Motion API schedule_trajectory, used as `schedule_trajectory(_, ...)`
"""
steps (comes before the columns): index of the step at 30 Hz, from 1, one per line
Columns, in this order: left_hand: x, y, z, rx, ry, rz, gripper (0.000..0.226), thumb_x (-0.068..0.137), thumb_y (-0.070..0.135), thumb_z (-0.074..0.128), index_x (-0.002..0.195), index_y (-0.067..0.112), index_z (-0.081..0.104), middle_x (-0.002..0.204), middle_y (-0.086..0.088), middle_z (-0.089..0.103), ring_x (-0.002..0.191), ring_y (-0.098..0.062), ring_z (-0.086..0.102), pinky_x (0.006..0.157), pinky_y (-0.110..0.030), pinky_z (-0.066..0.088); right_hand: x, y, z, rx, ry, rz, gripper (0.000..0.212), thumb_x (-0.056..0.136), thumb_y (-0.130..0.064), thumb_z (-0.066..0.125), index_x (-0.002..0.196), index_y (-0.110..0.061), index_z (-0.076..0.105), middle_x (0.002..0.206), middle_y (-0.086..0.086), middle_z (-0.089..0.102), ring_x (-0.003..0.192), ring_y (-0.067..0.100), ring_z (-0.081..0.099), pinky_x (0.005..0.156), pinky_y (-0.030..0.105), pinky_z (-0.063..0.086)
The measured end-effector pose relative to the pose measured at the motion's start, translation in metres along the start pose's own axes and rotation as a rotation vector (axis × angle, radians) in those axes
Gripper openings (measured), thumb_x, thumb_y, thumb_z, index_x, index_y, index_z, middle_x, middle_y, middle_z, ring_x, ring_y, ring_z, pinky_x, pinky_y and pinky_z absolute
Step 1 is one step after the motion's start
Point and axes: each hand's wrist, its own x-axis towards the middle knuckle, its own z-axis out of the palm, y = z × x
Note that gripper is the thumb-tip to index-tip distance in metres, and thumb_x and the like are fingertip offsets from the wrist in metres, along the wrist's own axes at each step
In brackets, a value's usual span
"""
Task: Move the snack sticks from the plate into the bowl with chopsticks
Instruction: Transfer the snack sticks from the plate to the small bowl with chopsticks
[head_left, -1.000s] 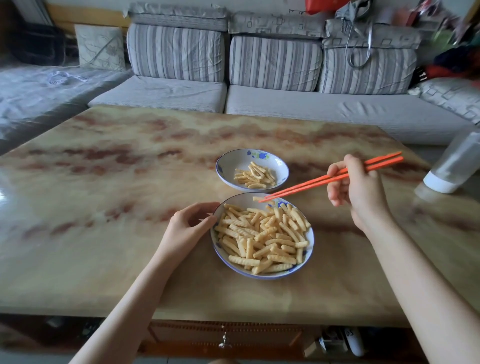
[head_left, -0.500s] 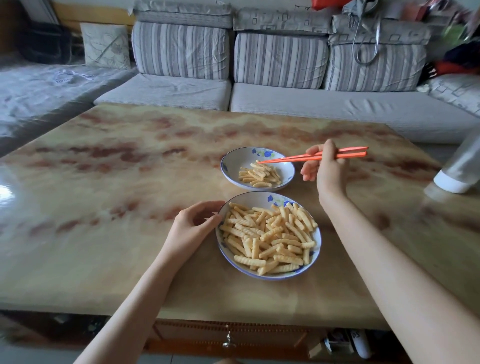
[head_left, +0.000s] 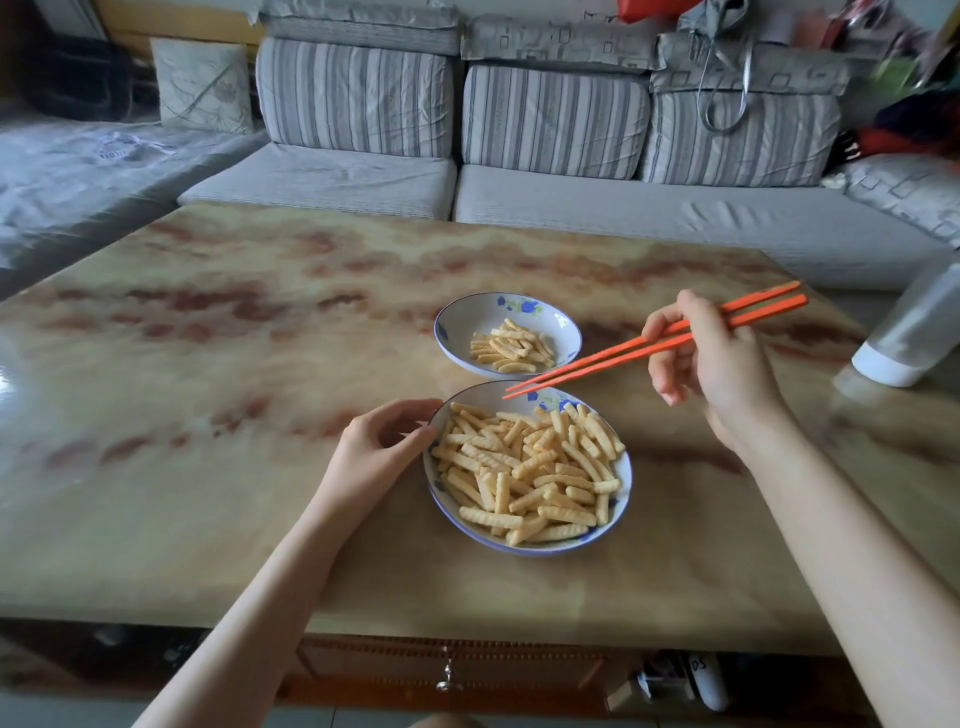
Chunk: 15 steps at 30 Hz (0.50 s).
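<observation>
Snack sticks (head_left: 530, 467) lie heaped on the near plate (head_left: 483, 395); a smaller lot sits in the bowl (head_left: 467, 322) just beyond. Orange chopsticks (head_left: 597, 362), gripped in the right hand (head_left: 711, 358), hang with empty tips over the plate's far rim. The left hand (head_left: 374, 452) holds the plate's left rim. Recommended: lower the tips, pinch one stick mid-length (ridged, likely brittle), and lift it level. Half a second ago the tips were over the bowl; they are now back at the plate.

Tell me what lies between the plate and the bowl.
Head view: only a narrow strip of bare table separates the plate from the bowl; the orange chopsticks, gripped by the right hand, cross above it.
</observation>
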Motion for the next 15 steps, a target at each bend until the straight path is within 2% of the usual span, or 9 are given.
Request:
schedule_trajectory(8,0.0,0.0,0.0,-0.006,-0.003,-0.006,0.031,0.077,0.026,0.06,0.105,0.026,0.073,0.099,0.013,0.074,0.096,-0.011,0.069,0.09,-0.028,0.054,-0.005,0.003,-0.003,-0.1,-0.054,0.082,0.045,0.102,-0.026,0.031,0.07,-0.006,0.055,0.039,0.009,0.049,0.031,0.019,0.037,0.035,0.019,0.027)
schedule_trajectory(15,0.0,0.001,0.001,-0.02,-0.002,-0.006,0.031,0.076,0.024,0.06,0.103,0.027,0.073,0.097,0.012,0.075,0.096,-0.013,0.069,0.087,-0.025,0.054,-0.005,0.01,-0.002,-0.028,0.077,0.079,0.043,0.101,-0.024,0.032,0.067,-0.008,0.054,0.038,0.008,0.049,0.029,0.02,0.038,0.035,0.018,0.026)
